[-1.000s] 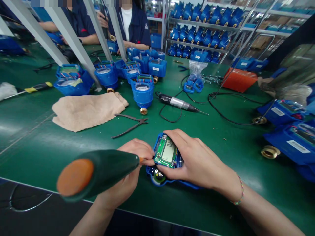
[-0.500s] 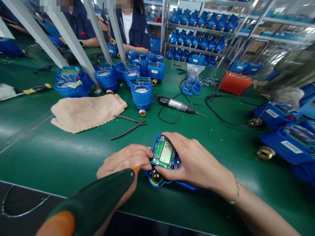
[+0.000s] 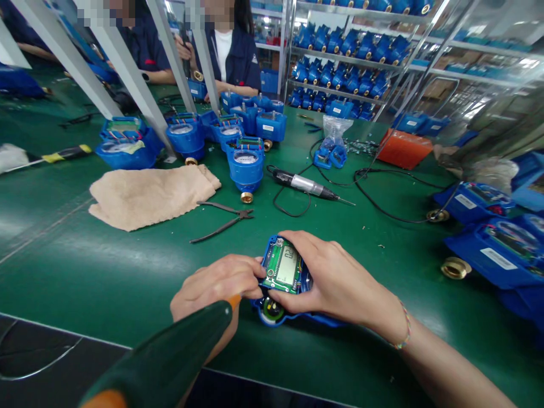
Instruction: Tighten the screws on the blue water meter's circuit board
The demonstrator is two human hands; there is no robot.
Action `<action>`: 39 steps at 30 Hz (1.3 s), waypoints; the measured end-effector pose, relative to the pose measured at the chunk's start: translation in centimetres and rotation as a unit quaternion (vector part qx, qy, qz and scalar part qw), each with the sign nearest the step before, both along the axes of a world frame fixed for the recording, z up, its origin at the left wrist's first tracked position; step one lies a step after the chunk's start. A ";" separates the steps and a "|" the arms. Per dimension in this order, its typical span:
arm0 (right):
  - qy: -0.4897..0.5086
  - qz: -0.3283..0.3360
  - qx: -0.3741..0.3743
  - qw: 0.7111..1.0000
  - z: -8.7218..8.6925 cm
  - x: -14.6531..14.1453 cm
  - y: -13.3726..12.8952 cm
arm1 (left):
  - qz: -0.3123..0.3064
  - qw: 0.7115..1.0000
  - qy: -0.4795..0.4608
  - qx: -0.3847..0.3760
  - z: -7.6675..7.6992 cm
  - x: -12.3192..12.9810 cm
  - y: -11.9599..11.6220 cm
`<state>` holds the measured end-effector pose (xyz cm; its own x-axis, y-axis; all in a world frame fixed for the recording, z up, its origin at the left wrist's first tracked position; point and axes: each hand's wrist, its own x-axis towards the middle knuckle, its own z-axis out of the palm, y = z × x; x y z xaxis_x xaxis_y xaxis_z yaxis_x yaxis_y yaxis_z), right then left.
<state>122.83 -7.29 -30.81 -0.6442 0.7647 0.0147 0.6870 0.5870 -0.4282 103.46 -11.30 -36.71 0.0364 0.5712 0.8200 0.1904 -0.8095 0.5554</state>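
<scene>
A blue meter housing (image 3: 272, 319) lies near the table's front edge, with a green circuit board (image 3: 269, 262) and its display (image 3: 288, 264) facing up. My right hand (image 3: 327, 272) is wrapped round the board's right side, fingers at its top and thumb at its lower edge. At the board's left side, the closed fingertips of my left hand (image 3: 216, 283) press together; what they hold, if anything, is hidden. A dark green and orange tool handle (image 3: 170, 345), large and close to the camera, passes in front of my left hand.
Pliers (image 3: 225, 220), a beige cloth (image 3: 153, 195) and an electric screwdriver (image 3: 304, 184) lie beyond my hands. Several blue meters (image 3: 246, 170) stand behind them, more at the right (image 3: 493, 249). An orange box (image 3: 404, 148) sits at the back; two people are across the table.
The view has tilted slightly upward. My left hand has shifted a little to the right and down; my right hand keeps its hold on the board.
</scene>
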 end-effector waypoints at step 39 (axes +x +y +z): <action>0.015 0.001 0.026 1.000 -0.5 -0.2 1.1 | 0.017 0.996 0.009 -0.091 0.9 -1.0 0.1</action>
<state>122.64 -6.19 -31.29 -0.6442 0.7613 0.0737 0.6737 0.6104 -0.4166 102.47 -11.19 -35.76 0.0281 0.7120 0.7017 0.2281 -0.6880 0.6889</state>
